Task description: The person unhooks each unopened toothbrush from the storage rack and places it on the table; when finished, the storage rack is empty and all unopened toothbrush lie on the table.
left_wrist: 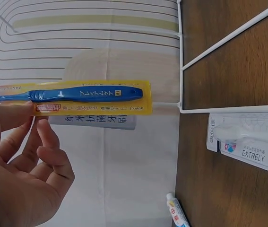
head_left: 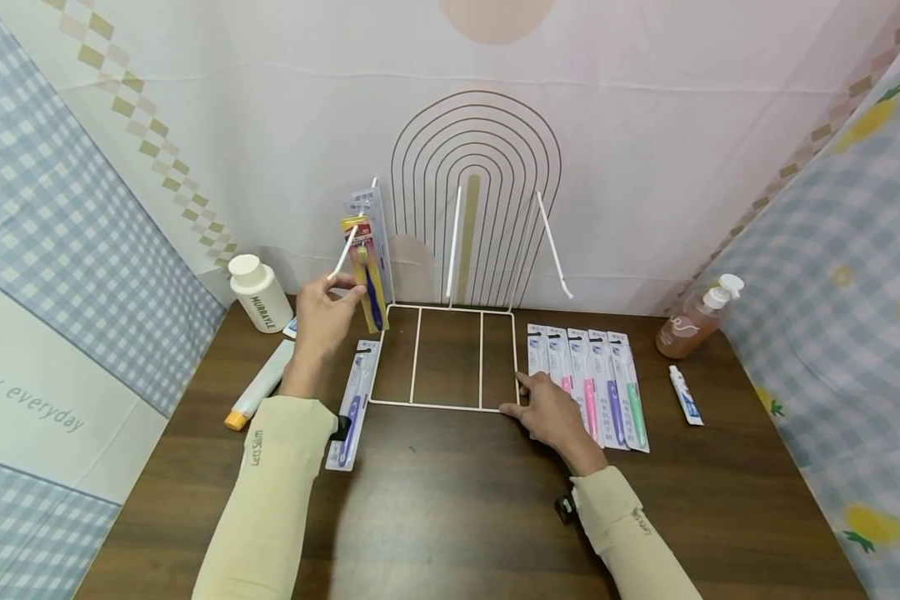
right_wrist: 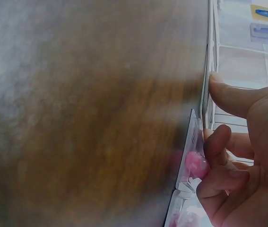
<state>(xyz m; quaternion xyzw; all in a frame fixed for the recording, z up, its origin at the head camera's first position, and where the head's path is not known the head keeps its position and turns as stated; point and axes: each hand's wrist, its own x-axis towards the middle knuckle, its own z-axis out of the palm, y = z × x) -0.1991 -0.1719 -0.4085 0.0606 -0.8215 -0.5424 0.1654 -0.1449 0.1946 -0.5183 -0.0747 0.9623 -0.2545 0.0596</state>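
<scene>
My left hand [head_left: 324,315] pinches the edge of a yellow packaged toothbrush [head_left: 376,302] with a blue handle. The pack's upper end is on the left prong [head_left: 342,257] of a white wire rack [head_left: 442,406], in front of pale packaged toothbrushes [head_left: 382,229] hanging farther back. In the left wrist view, the thumb lies over the pack [left_wrist: 91,97] and the other fingers curl below it. At the rack's front right corner, my right hand [head_left: 553,412] holds the base wire between thumb and fingers. The right wrist view has the thumb [right_wrist: 233,97] against the wire.
Several packaged toothbrushes [head_left: 598,354] lie in a row right of the rack; one purple-handled pack [head_left: 355,408] lies left. A white bottle [head_left: 261,296] and a large tube [head_left: 264,382] are farther left. A pump bottle [head_left: 693,321] and small toothpaste tube [head_left: 686,396] stand and lie right.
</scene>
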